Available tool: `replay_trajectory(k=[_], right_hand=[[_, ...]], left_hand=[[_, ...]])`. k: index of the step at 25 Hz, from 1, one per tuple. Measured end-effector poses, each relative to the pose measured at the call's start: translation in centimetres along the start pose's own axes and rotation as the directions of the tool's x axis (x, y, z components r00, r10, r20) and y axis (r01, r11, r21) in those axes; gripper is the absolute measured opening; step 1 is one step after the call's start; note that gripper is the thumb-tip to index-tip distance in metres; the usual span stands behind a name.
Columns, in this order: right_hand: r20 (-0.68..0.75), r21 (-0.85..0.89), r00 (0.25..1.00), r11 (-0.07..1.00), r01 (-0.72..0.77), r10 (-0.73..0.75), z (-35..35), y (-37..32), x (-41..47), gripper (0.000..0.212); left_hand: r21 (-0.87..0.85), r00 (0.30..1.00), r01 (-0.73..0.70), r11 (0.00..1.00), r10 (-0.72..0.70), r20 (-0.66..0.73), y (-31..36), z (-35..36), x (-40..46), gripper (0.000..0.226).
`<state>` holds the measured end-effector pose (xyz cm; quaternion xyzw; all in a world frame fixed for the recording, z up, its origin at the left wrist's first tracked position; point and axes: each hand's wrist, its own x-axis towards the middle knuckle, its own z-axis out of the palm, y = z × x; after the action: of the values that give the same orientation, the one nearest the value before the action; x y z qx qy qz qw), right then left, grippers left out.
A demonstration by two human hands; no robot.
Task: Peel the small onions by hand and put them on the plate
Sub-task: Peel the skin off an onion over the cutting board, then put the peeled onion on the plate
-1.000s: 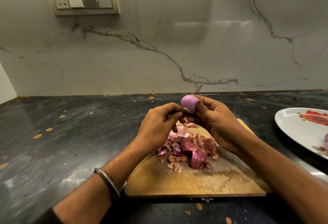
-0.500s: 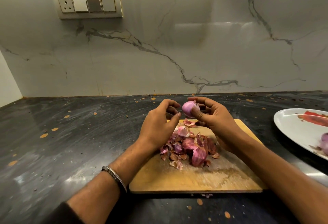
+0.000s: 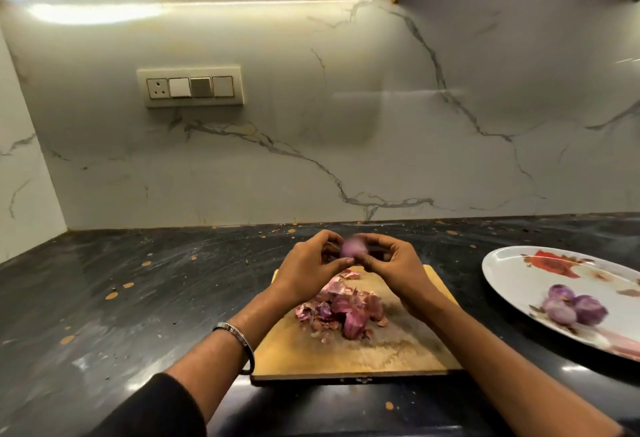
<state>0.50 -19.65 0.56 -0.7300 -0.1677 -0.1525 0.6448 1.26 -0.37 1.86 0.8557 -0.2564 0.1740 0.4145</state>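
A small pink-purple onion (image 3: 352,248), blurred by motion, sits between both hands above the far edge of the wooden cutting board (image 3: 360,353). My left hand (image 3: 311,268) curls its fingers round the onion's left side. My right hand (image 3: 391,265) pinches it from the right with thumb and fingers. A heap of purple onion skins (image 3: 341,312) lies on the board under the hands. The white flowered plate (image 3: 519,274) at the right holds three peeled onions (image 3: 573,306).
The board rests on a dark speckled countertop (image 3: 138,298) that runs to a marble backsplash. A switch panel (image 3: 190,86) is on the wall at upper left. A side wall closes the left corner. A metal bangle (image 3: 239,339) circles the left wrist.
The view has tilted upward, so more wall and the under-cabinet light show and more of the plate is in frame. Both hands now close round the onion; before, mainly the right hand held it.
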Motion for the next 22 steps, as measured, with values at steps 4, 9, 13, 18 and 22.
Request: replay_trajectory(k=[4, 9, 13, 18, 22], right_hand=[[-0.078, -0.093, 0.997, 0.995, -0.026, 0.019, -4.5, -0.8, -1.8, 0.036], [-0.199, -0.258, 0.979, 0.962, -0.089, 0.037, -12.6, -1.2, -4.9, 0.039], [-0.274, -0.328, 0.960, 0.933, -0.145, 0.053, -19.2, -1.1, -7.4, 0.039], [-0.369, -0.428, 0.928, 0.879, -0.212, 0.044, -26.1, -1.0, -9.9, 0.036], [-0.382, -0.508, 0.924, 0.830, -0.229, 0.021, -28.3, -0.4, -10.8, 0.036]], left_hand=[[-0.025, 0.997, -0.001, 1.000, 0.003, 0.078, 3.2, 3.3, 1.4, 0.042], [-0.046, 0.982, -0.020, 0.999, 0.028, 0.185, 8.5, 10.0, 3.2, 0.040], [-0.070, 0.968, -0.041, 0.997, 0.057, 0.243, 12.6, 16.0, 4.6, 0.043], [-0.031, 0.940, -0.099, 0.995, 0.103, 0.325, 17.2, 22.5, 6.3, 0.042], [-0.001, 0.939, -0.107, 0.994, 0.102, 0.330, 18.7, 25.2, 7.1, 0.039]])
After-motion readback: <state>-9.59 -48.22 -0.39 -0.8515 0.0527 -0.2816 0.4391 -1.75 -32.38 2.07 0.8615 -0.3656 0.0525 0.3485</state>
